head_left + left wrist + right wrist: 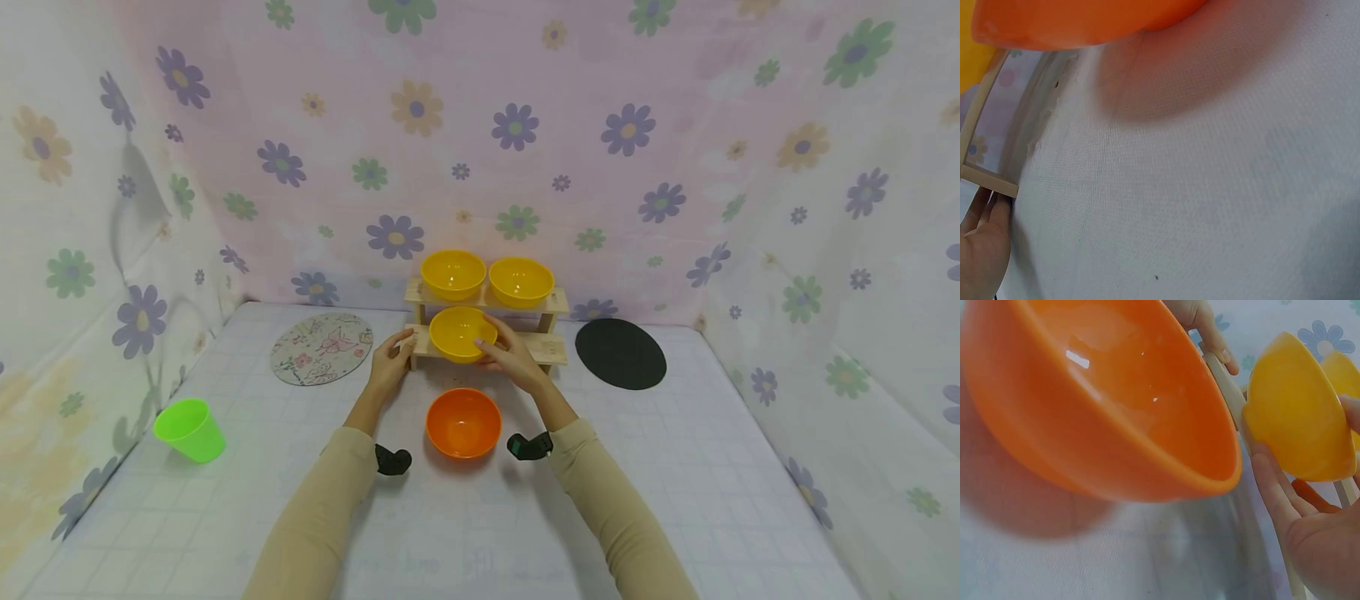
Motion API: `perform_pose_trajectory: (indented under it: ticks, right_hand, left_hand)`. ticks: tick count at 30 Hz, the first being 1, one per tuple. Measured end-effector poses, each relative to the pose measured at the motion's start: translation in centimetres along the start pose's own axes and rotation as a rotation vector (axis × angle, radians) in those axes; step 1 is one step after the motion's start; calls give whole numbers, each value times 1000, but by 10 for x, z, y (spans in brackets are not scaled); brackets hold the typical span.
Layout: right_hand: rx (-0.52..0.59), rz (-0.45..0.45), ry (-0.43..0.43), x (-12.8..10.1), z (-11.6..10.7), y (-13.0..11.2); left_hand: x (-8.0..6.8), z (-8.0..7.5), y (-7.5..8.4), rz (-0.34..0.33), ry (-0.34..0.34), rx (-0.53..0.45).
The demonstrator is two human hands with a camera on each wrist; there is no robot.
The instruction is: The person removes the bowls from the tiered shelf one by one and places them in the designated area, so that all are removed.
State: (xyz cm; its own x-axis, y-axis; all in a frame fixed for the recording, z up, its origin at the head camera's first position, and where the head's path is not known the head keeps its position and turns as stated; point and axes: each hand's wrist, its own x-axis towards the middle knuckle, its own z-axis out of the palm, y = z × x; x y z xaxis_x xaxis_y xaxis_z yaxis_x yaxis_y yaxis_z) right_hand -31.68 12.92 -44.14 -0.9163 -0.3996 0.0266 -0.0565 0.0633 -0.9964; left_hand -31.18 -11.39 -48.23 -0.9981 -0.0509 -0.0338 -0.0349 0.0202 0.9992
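Yellow bowl (462,333): on the wooden rack's (551,348) lower shelf, 12 o'clock from the orange bowl (463,422).
Right hand (510,357): fingers cup the bowl's right side.
Left hand (390,360): fingers rest on the rack's left end, steadying it.
Advice: seat the bowl level before letting go.

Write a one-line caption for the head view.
Right hand holds a yellow bowl on the wooden rack; left hand steadies the rack's end.

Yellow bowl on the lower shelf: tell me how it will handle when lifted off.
The yellow bowl looks like thin glossy plastic, so probably light and stiff. Its smooth rounded wall may be slippery; the right hand cups its side. It overhangs the wooden rack shelf's front edge, so it could tip forward if nudged.
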Motion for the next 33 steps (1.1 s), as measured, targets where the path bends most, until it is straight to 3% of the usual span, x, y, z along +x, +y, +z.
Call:
perform_pose_trajectory:
  ticks: [14, 27, 33]
  right_hand:
    - [8, 4, 98, 0, 8, -4]
    - [9, -30, 80, -14, 4, -6]
    - [9, -2, 125, -22, -1, -6]
  left_hand:
    - [6, -1, -9, 12, 19, -3]
    - [6, -1, -8, 15, 12, -22]
    - [7, -2, -14, 75, 17, -19]
